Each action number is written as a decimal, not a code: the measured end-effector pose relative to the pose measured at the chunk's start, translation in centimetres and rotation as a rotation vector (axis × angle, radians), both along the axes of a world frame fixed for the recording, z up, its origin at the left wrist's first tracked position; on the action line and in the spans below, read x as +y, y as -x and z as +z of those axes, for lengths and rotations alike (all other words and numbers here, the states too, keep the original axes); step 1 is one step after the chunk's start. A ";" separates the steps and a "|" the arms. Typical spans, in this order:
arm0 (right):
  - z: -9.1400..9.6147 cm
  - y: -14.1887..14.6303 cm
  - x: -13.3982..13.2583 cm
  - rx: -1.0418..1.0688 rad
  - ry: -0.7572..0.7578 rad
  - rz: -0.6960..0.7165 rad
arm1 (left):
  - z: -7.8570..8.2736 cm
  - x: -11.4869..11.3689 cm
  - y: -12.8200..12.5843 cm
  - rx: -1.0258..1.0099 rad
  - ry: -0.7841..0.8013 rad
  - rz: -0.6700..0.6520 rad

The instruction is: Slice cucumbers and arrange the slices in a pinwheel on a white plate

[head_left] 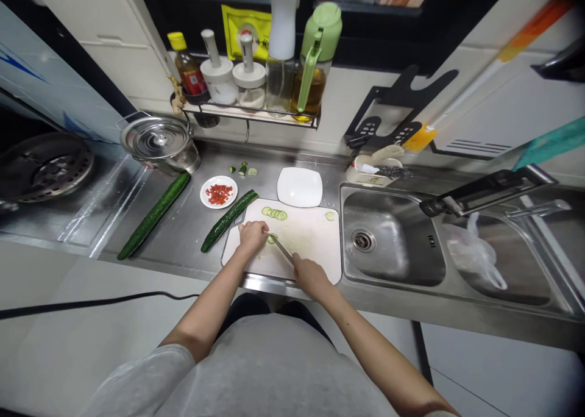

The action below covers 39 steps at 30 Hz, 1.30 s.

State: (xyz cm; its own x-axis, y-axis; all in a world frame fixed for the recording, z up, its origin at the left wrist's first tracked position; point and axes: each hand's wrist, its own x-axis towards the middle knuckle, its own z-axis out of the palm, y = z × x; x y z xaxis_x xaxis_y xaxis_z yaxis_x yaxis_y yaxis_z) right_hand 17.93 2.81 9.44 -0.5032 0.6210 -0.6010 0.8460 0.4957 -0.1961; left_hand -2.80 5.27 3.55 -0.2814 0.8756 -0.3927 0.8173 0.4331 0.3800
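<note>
My left hand (252, 236) is over the left part of the white cutting board (315, 252), its fingers drawn together at the edge of a cucumber slice (272, 238). The knife (284, 249) is in my right hand (312, 277), which grips its handle; the blade points up and left, its tip at that slice. A short overlapping row of cucumber slices (275, 213) lies near the board's back edge, and a single slice (329, 216) is at its back right corner. One cucumber (228, 220) rests beside the board, overlapping its left corner.
Behind the board stand a white square plate (299, 186) and a small plate of chopped red pieces (219, 192). Cucumber scraps (242, 169) lie farther back. A whole cucumber (154, 214) and a lidded steel pot (159, 142) are left; a sink (393, 240) is right.
</note>
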 end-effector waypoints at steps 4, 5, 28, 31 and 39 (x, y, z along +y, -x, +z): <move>-0.4 0.1 0.0 -0.002 -0.011 -0.004 | 0.0 0.0 0.1 -0.007 -0.003 0.001; -0.4 0.1 0.0 -0.005 -0.012 -0.005 | 0.0 0.0 0.1 -0.009 -0.005 -0.001; -0.2 0.9 0.3 -0.044 0.011 0.000 | 0.1 0.1 0.0 -0.043 -0.031 -0.045; -0.6 0.9 0.2 -0.055 0.002 -0.002 | 0.0 0.1 -0.1 -0.030 -0.020 -0.048; -0.8 1.1 0.1 -0.067 0.001 0.001 | 0.0 0.1 0.0 -0.021 -0.014 -0.063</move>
State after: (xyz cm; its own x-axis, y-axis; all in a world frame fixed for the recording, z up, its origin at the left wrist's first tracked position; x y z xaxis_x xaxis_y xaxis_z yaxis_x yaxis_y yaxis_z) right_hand 16.84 2.95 8.66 -0.4621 0.6198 -0.6343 0.8569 0.4962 -0.1394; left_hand -2.78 5.36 3.55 -0.2172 0.8967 -0.3856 0.8348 0.3754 0.4027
